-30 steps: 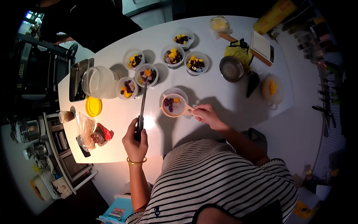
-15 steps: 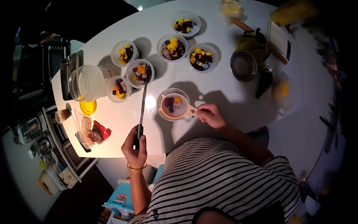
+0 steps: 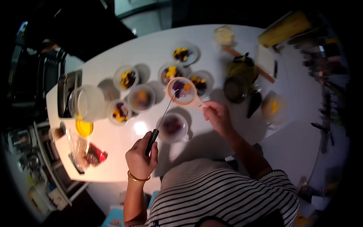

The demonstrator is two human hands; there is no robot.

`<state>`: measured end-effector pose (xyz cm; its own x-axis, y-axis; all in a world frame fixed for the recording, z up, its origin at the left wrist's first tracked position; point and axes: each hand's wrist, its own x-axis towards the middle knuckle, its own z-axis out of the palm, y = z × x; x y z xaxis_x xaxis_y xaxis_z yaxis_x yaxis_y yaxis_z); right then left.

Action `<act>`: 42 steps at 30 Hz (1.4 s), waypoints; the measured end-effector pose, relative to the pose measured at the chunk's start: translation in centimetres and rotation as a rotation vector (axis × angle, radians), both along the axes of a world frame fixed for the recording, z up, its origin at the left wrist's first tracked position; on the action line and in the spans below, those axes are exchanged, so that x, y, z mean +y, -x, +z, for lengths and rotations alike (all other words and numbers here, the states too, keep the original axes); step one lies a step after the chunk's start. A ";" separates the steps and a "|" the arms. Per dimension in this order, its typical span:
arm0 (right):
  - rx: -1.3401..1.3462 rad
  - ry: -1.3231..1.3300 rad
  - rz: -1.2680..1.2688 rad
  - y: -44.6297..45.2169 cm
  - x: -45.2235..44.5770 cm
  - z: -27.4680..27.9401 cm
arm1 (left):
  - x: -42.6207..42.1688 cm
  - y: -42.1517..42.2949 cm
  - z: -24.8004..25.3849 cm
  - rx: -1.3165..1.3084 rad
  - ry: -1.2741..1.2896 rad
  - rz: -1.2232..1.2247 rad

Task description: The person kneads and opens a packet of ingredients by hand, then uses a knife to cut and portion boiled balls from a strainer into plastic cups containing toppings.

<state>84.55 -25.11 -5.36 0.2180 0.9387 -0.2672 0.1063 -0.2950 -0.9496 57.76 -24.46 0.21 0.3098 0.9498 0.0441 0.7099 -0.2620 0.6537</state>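
Observation:
My left hand [image 3: 141, 156] is closed around the black handle of a knife [image 3: 152, 140]. The knife's thin blade points up and away, its tip at the purple cubes [image 3: 178, 86] in a small pale pink strainer [image 3: 197, 101]. By its handle, my right hand [image 3: 218, 116] grips the strainer, which also holds an orange piece and some pale ones. Below it, nearer my body, stands a plastic bowl [image 3: 186, 130] with dark, blurred contents. From this view the strainer partly covers two bowls behind it, one with yellow cubes [image 3: 172, 71].
Other filled bowls [image 3: 126, 78] stand to the left and back. A large clear jar [image 3: 86, 103] and a yellow lid [image 3: 84, 128] are at the left. To the right are a dark round container [image 3: 235, 89], a white board [image 3: 266, 60] and a bag with yellow contents [image 3: 275, 108].
My right hand has raised the strainer off the near bowl and moved it away from my body. The knife has swung right, its tip now at the strainer. The view has shifted.

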 end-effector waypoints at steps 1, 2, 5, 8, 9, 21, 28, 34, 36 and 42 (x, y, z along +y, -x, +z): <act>0.081 0.051 -0.047 -0.2 0.4 0.3 | 0.9 -0.8 -0.5 -0.040 -0.027 -0.024; 0.029 0.032 -0.056 -0.6 0.9 0.7 | 1.6 -1.5 -0.9 -0.007 -0.057 -0.044; 0.014 -0.008 -0.079 -0.5 1.3 0.5 | 2.4 -2.8 -1.1 0.032 -0.060 -0.013; -0.083 -0.033 -0.068 -0.5 1.4 0.2 | 2.7 -3.3 -1.7 0.029 -0.025 0.001; -0.082 -0.030 -0.058 -0.4 1.5 0.0 | 2.9 -3.4 -1.9 0.053 -0.040 -0.010; -0.094 0.009 -0.102 -0.5 2.6 0.0 | 3.0 -4.2 -2.5 0.067 -0.046 0.113; -0.063 0.050 -0.171 -1.4 3.1 0.8 | 3.8 -3.4 -2.8 0.061 -0.058 0.169; -0.033 0.096 -0.196 -1.6 3.3 1.7 | 4.0 -3.2 -3.0 0.131 -0.094 0.140; -0.022 0.104 -0.189 -1.6 3.4 1.8 | 3.9 -3.5 -2.6 0.121 -0.088 0.159; -0.001 0.085 -0.168 -1.4 3.5 1.0 | 3.7 -2.8 -1.6 0.197 -0.095 0.123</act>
